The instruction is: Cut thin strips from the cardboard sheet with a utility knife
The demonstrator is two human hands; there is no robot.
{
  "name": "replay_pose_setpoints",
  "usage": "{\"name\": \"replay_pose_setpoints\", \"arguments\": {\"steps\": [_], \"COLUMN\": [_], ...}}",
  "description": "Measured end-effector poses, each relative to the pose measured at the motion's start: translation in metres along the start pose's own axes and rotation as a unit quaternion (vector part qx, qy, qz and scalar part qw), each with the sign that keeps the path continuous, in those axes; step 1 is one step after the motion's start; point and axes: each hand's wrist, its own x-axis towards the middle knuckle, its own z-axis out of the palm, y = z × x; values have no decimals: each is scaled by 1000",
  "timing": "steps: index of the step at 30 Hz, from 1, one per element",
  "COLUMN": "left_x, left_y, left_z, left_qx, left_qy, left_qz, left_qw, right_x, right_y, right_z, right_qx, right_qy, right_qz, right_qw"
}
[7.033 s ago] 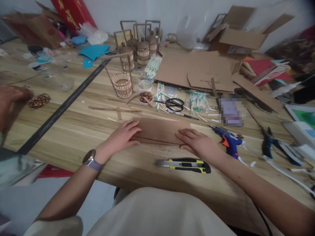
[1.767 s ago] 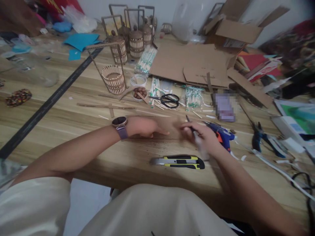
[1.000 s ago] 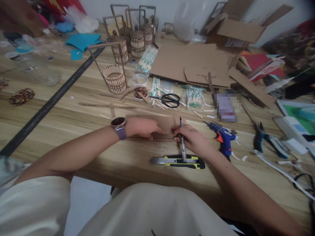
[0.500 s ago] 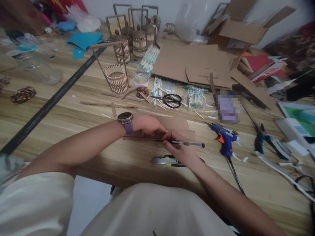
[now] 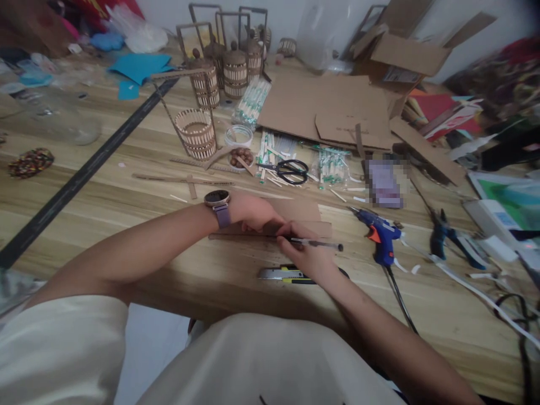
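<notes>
A pen [image 5: 317,244] lies in the grip of my right hand [image 5: 301,246], its tip end hidden near the fingers. My left hand [image 5: 255,212], with a watch on the wrist, presses on a flat brown cardboard piece [image 5: 301,211]; its fingers are curled and partly hidden, and I cannot make out what they grip. A thin strip [image 5: 228,237] runs along the cardboard's near edge. Just below my right hand lies a yellow and black utility knife [image 5: 280,273].
Black scissors [image 5: 291,171] and a bowl of brown beads [image 5: 241,158] lie beyond my hands. To the right are a blue glue gun [image 5: 382,236] and pliers [image 5: 458,242]. Small stick baskets [image 5: 196,135] and cardboard sheets [image 5: 329,107] stand or lie farther back.
The whole view has shifted slightly. My right hand and the pen have moved a little relative to the cardboard; my left hand stays on it.
</notes>
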Motion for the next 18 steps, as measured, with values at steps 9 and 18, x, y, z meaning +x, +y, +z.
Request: {"name": "replay_pose_setpoints", "arguments": {"steps": [9, 18], "left_x": [-8, -1], "left_y": [9, -2], "left_z": [-4, 6], "left_qx": [39, 43], "left_qy": [-20, 33], "left_qz": [-28, -1], "left_qw": [999, 999], "right_x": [-29, -17], "right_y": [33, 12], "right_z": [-88, -71], "right_qx": [-126, -249], "right_qy": [102, 77], "right_qz": [111, 24], "right_qw": [981, 965]}}
